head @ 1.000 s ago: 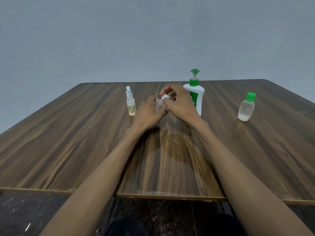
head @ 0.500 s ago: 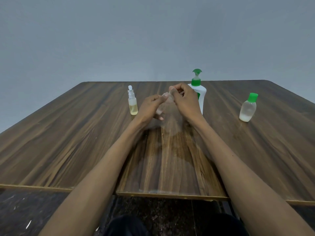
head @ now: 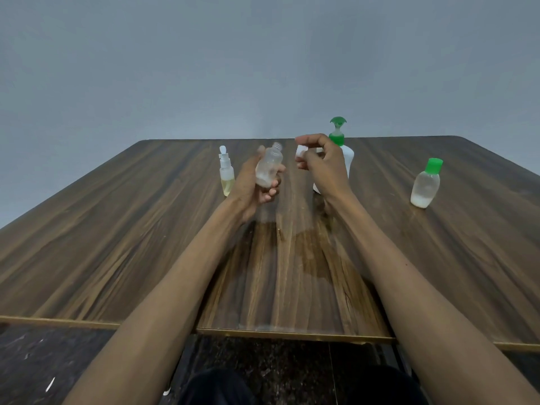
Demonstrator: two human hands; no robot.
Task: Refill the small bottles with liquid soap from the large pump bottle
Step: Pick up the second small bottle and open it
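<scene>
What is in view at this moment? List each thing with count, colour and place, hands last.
Table: 1, dark brown wood grain, fills the middle of the view.
Pump bottle: 1, white with green pump, standing far centre, partly behind the right hand.
Spray bottle: 1, clear with white top, yellowish liquid at the bottom, standing left of the hands.
Green-cap bottle: 1, clear with a little white liquid, standing at the right.
Open bottle: 1, clear, uncapped, held above the table.
Cap: 1, white, held just right of the open bottle.
Wall: 1, grey-blue, behind the table.
Floor: dark speckled, below the table's near edge.
Left hand: grips the open bottle.
Right hand: pinches the cap.
</scene>
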